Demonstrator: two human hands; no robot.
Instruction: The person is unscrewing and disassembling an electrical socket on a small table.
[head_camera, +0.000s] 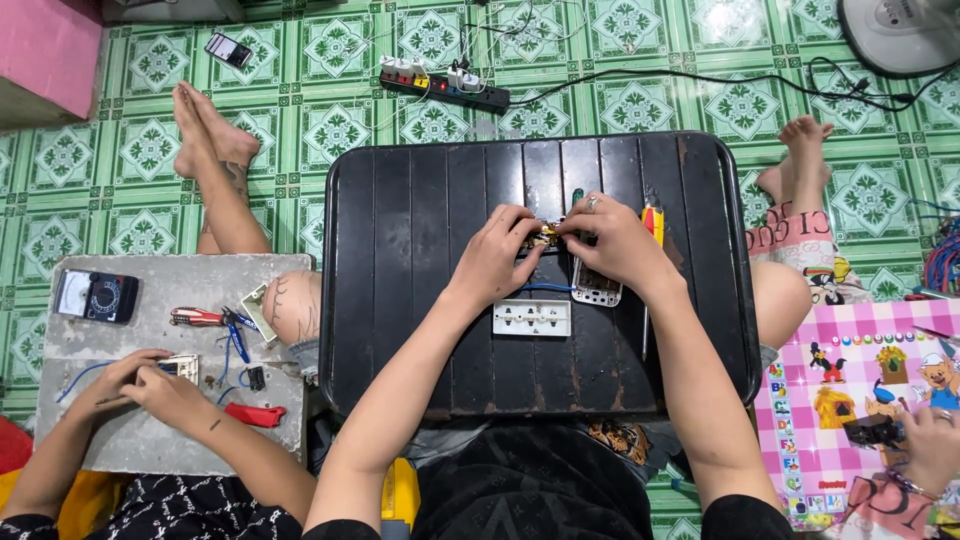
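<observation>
Both my hands meet over the middle of a black slatted tray table (420, 330). My left hand (497, 252) and my right hand (608, 240) pinch a small brass-coloured electrical part (546, 236) between their fingertips. A ring sits on my right hand. Under my right hand lies a white switch frame (596, 290), partly hidden. A white socket plate (531, 317) lies just in front of my left hand, with a blue wire (548, 288) above it. A yellow-and-red screwdriver (652, 222) lies to the right of my right hand.
To the left, another person's hands (150, 380) work on a switch on a grey board (130, 440) with red pliers (200, 317), a multimeter (97, 295) and a red tool. A power strip (445, 88), phone (228, 49), fan base (900, 30) and pink play mat (860, 400) lie around.
</observation>
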